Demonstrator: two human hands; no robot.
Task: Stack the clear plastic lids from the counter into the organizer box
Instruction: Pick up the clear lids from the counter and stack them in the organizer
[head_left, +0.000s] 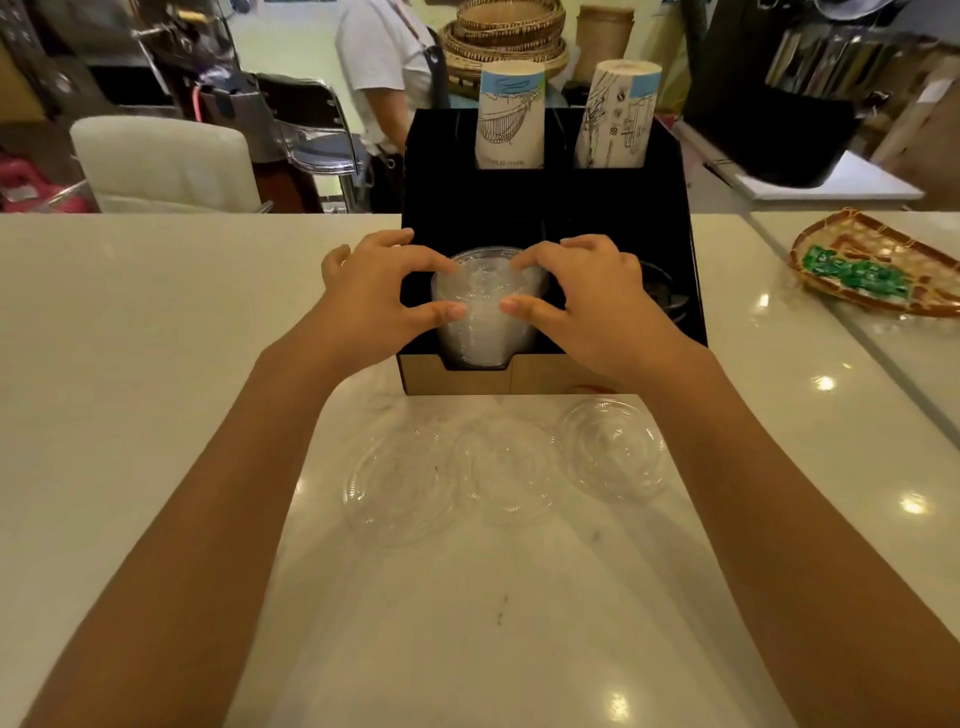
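Over the front-left slot: left hand (382, 299) and right hand (574, 296) close from opposite sides around the stack of clear lids (488, 312).
Grip: thumbs and fingertips pinching the stack's top rim, palms arched above, likely to square the lids and keep them level.
Stack: standing upright inside the front-left compartment of the organizer box (613, 208), its lower edge showing through the cut-out in the cardboard front wall.
Neighbouring slot: dark lids (662, 293) lying in the front-right compartment, mostly hidden behind the right hand.
Back slots: two rolls of paper cups (511, 114), tilted backward, kept apart from the lids.
Still to go: three loose clear lids (511, 467) lying flat in a row on the pale counter (130, 322), just in front of the box, within easy reach between the forearms.
Progress, as a judgement: mostly stacked, three left.
Far right: woven tray (883, 260) with green packets, well apart.
Background: person standing behind the counter, beside chairs.
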